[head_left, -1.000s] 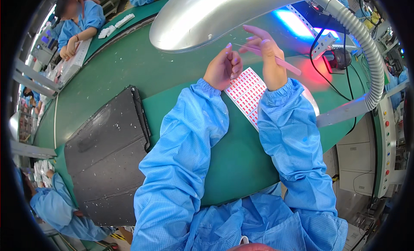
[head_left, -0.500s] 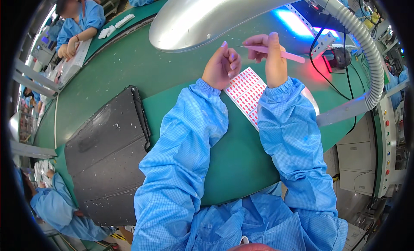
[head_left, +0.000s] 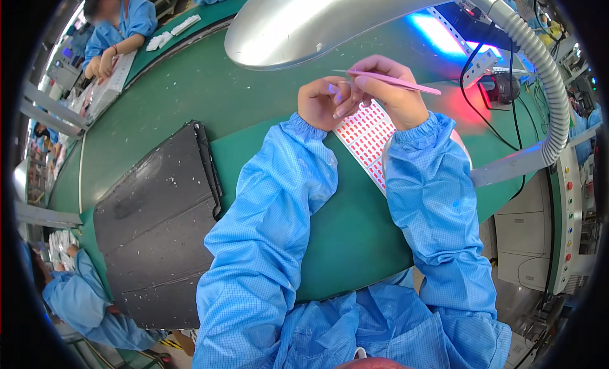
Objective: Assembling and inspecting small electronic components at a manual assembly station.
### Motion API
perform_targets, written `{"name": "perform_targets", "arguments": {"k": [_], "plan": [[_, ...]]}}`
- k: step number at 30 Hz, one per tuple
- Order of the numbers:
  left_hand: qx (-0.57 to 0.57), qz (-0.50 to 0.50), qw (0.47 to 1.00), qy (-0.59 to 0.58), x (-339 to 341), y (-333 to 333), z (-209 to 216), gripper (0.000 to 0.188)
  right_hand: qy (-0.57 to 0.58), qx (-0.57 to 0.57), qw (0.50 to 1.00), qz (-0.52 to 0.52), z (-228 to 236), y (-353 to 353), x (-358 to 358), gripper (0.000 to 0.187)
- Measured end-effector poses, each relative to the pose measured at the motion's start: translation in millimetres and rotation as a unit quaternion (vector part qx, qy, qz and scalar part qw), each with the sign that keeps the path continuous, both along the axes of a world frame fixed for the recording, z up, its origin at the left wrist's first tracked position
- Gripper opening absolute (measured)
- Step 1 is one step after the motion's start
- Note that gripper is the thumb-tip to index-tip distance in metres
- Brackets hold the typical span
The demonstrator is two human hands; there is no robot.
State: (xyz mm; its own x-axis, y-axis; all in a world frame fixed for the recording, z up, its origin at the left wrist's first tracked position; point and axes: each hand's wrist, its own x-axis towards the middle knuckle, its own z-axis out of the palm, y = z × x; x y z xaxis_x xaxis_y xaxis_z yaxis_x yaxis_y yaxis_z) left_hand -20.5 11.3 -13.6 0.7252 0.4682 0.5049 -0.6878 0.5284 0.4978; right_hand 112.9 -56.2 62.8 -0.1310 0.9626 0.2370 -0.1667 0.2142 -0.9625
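Note:
Pink tweezers (head_left: 406,85) lie in the grip of my right hand (head_left: 401,97), their thin tip pointing left above my left fingers. My left hand (head_left: 320,104) is closed, thumb and fingers curled together close beside the right one. Whatever it may hold is too small to make out. Beneath both hands, a white sheet of red arrow-shaped stickers (head_left: 365,135) rests on the green mat, partly covered by my right hand and sleeve.
A silver lamp head (head_left: 304,33) hangs just beyond my hands, on a flexible metal neck (head_left: 542,58) at the right. Black cables (head_left: 472,109) run down there. A black folded sheet (head_left: 158,229) lies at the left. Co-workers sit across the bench.
My two hands have come together. The right hand has turned, bringing the tweezers' tip leftward over my left fingers. My left fingers have curled in toward it.

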Motion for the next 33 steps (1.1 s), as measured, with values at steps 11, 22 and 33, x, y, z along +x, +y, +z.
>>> {"name": "perform_targets", "arguments": {"k": [11, 22, 33], "plan": [[0.015, -0.008, 0.998, 0.062, -4, -5, 9, 0.033, -0.018, -0.032, 0.999, 0.029, 1, 0, -3, 0.015], [-0.015, 0.003, 0.997, 0.072, -2, -6, 7, 0.032, -0.018, -0.032, 0.999, 0.01, 0, 0, -5, 0.014], [-0.011, -0.019, 0.999, 0.045, -4, -4, 5, 0.031, -0.003, -0.028, 1.0, -0.003, 0, 0, -7, 0.013]]}}
